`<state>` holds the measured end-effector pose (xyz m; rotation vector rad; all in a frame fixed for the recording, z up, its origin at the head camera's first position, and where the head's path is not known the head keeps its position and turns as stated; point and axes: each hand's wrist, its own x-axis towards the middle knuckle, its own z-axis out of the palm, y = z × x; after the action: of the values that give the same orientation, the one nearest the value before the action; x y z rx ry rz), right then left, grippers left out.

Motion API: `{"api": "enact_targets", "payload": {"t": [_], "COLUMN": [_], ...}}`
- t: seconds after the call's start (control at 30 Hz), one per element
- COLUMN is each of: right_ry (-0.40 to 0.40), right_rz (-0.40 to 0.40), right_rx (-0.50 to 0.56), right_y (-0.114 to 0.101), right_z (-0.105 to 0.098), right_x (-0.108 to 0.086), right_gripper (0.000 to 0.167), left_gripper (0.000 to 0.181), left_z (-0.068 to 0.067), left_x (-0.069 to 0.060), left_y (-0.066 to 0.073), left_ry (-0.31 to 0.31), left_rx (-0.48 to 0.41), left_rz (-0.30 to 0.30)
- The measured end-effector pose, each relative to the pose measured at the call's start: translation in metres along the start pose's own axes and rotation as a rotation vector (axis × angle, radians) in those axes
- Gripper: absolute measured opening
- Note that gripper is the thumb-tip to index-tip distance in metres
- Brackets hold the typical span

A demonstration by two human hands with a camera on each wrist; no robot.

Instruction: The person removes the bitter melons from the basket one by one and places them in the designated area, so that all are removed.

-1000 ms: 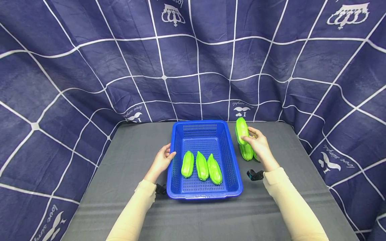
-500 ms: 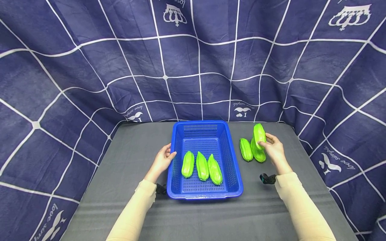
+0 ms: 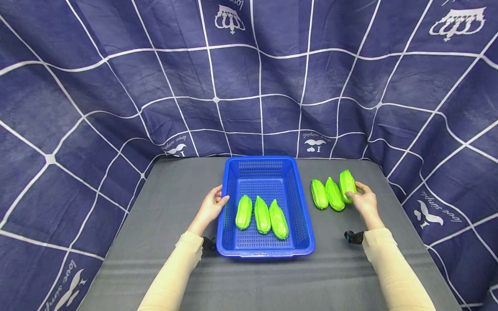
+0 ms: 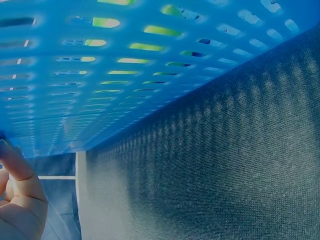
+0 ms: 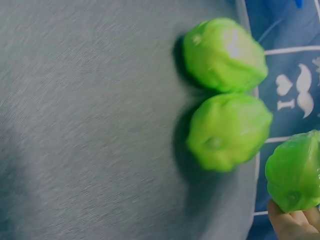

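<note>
At the right of the head view, my right hand [image 3: 366, 201] grips a green ridged gourd [image 3: 347, 185] between thumb and fingers. In the right wrist view this gourd [image 5: 294, 172] is raised off the table. Two like gourds lie side by side left of it, one nearer the basket [image 3: 320, 194] and one in the middle [image 3: 335, 194]. My left hand [image 3: 211, 204] holds the left rim of a blue plastic basket [image 3: 264, 252]. Inside the basket lie three more gourds: a left one [image 3: 244, 212], a middle one [image 3: 262, 215] and a right one [image 3: 278, 219].
Grey cloth covers the table [image 3: 175, 185], reaching back to a dark blue curtain [image 3: 272, 108] with white lines. The curtain also hangs along both sides. Black wrist straps show near both hands, one by the right sleeve [image 3: 354, 237].
My right hand has carried its gourd to the right and lowered it, passing over the two gourds on the table, which now show fully. The left hand and the basket stay in place.
</note>
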<state>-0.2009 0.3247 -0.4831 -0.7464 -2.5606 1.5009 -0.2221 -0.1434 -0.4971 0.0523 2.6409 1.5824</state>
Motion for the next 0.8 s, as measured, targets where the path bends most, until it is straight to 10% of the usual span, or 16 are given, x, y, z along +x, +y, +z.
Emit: {"api": "enact_targets", "payload": {"t": [0.8], "right_ry": [0.039], "right_rz": [-0.012], "right_rx": [-0.148], "right_y": [0.049], "right_z": [0.008], "right_x": [0.001], "right_gripper": [0.057], "left_gripper": [0.054], "left_z": [0.002], "left_x": [0.0], "left_y": [0.0], "left_ry": [0.013], "left_rx": [-0.006], "left_rz": [0.017]}}
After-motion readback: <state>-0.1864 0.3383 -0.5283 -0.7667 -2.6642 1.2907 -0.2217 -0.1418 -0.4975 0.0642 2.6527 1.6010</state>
